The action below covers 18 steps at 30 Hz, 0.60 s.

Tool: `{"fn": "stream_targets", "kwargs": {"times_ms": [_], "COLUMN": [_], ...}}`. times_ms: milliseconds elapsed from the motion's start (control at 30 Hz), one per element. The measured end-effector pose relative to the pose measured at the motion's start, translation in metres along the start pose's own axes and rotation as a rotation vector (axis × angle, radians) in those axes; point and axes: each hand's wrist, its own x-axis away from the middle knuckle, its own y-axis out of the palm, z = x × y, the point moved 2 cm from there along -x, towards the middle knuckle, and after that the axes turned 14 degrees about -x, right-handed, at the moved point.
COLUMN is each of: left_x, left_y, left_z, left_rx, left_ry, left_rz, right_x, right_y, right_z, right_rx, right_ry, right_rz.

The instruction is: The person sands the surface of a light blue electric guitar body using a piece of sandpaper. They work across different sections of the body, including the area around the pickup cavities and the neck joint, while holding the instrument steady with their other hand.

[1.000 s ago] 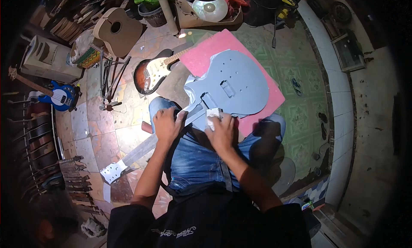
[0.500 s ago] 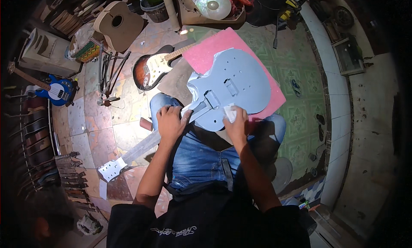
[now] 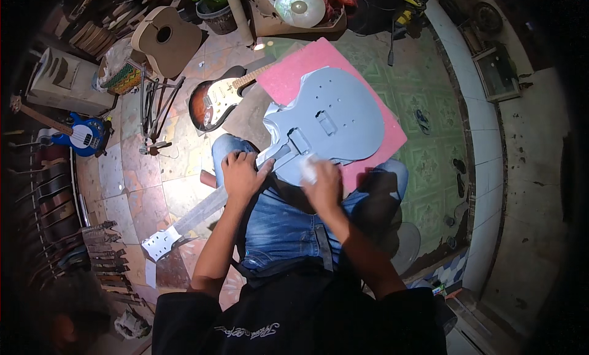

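A light grey primed guitar body [image 3: 350, 115] with cavities and holes lies across a pink board [image 3: 392, 134] and my crossed legs; its neck [image 3: 205, 211] runs down-left to a white headstock [image 3: 161, 243]. My left hand [image 3: 245, 174] is closed around the neck near where it joins the body. My right hand [image 3: 325, 186] is closed on a small white pad [image 3: 310, 166], blurred by motion, pressed to the lower part of the body below the neck cavity.
A sunburst electric guitar [image 3: 218, 103], an unfinished acoustic body [image 3: 165, 42], metal stands [image 3: 153, 109], a blue bass [image 3: 86, 134] and racked necks and guitars [image 3: 61, 214] surround me. Boxes and buckets [image 3: 218, 17] line the back; slippers [image 3: 422, 122] lie on the green tiles.
My right hand with the white pad moved rightward along the body, then back to the left, and is now blurred. My left hand has stayed on the neck.
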Motion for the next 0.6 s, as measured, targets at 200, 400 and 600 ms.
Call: {"fn": "stream_targets", "kwargs": {"times_ms": [200, 400, 600], "left_x": [-0.003, -0.003, -0.004], "left_y": [-0.002, -0.002, 0.003], "left_z": [0.004, 0.003, 0.008], "left_rx": [0.015, -0.016, -0.092], "left_ry": [-0.007, 0.0, -0.028], "left_rz": [-0.022, -0.021, -0.06], "right_x": [-0.01, 0.015, -0.007], "right_y": [-0.017, 0.006, -0.025], "right_z": [-0.012, -0.022, 0.018], "right_rx": [-0.07, -0.007, -0.083], "right_ry": [-0.085, -0.182, -0.201], "right_rz": [0.058, -0.207, -0.181]}}
